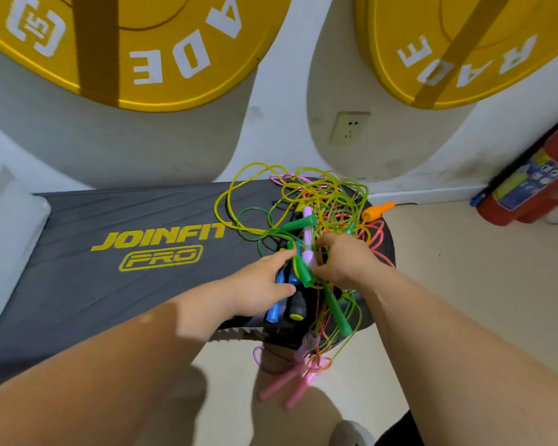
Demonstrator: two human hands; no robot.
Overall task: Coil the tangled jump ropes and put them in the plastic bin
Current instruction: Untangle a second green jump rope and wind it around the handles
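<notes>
Glossy translucent plastic jump ropes (319,201)

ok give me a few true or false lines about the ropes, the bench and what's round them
1. The left hand and right hand are both in the jump ropes. True.
2. The jump ropes are neatly coiled. False: they are one tangle on the bench.
3. A fire extinguisher is on the floor by the wall at the right. True.
4. The pink handles rest on top of the pile. False: they hang below the bench edge.
</notes>
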